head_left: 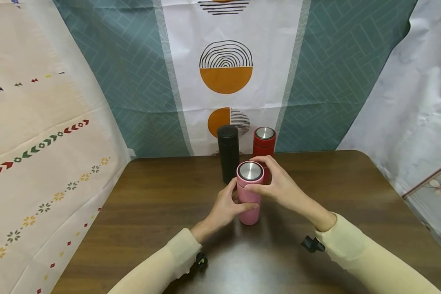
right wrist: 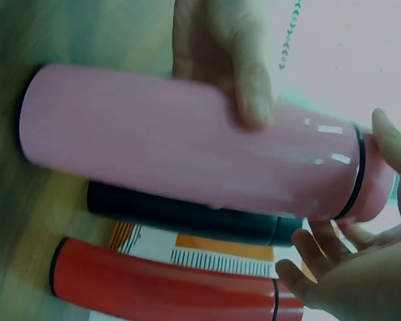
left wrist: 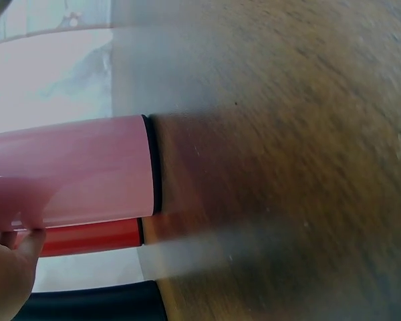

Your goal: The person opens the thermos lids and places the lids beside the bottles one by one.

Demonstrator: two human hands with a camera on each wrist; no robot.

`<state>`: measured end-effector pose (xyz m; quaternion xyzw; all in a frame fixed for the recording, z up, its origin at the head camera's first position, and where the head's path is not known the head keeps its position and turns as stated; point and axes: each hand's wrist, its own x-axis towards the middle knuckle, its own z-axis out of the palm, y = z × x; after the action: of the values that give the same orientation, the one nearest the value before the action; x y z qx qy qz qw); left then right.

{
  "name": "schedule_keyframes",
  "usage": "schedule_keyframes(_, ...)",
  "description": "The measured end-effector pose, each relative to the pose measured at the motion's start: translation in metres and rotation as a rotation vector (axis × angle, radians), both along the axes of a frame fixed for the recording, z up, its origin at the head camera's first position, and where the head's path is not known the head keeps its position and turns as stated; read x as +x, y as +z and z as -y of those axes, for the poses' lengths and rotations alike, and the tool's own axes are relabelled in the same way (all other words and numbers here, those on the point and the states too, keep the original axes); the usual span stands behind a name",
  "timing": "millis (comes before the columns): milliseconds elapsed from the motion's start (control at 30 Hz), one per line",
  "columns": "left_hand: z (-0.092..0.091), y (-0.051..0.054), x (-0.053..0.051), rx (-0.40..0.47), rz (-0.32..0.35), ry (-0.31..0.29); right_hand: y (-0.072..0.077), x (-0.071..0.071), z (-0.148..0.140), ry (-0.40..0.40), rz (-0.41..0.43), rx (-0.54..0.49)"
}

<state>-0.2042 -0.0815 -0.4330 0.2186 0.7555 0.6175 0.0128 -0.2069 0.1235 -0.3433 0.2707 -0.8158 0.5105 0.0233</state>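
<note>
A pink thermos bottle (head_left: 248, 214) with a steel-topped lid (head_left: 250, 171) stands upright on the table. My left hand (head_left: 220, 210) grips the body of this bottle from the left, its thumb across the front. Around the lid, my right hand (head_left: 281, 183) curls from the right, with the thumb on the near side and fingers behind. In the right wrist view, a dark ring (right wrist: 359, 170) marks the seam between lid and body. Part of the right fingers is hidden behind the bottle in the head view.
Behind the pink bottle stand a black thermos (head_left: 228, 157) on the left and a red thermos (head_left: 264, 143) on the right, partly covered by the right hand. The brown wooden table (head_left: 161, 204) meets a patterned cloth (head_left: 136, 73) at its back edge.
</note>
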Motion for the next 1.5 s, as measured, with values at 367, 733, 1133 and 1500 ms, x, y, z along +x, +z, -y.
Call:
schedule_keyframes(367, 0.0, 0.002, 0.0, -0.009, -0.004, -0.004, 0.008, -0.01, -0.008, 0.085, -0.033, 0.05)
schedule_keyframes(733, 0.002, 0.001, 0.001, -0.007, 0.004, -0.018, 0.01, -0.009, -0.013, 0.168, 0.042, 0.109)
schedule_keyframes(1133, 0.003, -0.002, -0.001, 0.008, 0.021, -0.033, 0.002, 0.001, 0.005, -0.001, -0.059, 0.014)
schedule_keyframes(1500, 0.002, -0.001, -0.001, 0.002, 0.014, -0.026, 0.012, -0.015, -0.011, 0.224, 0.069, 0.042)
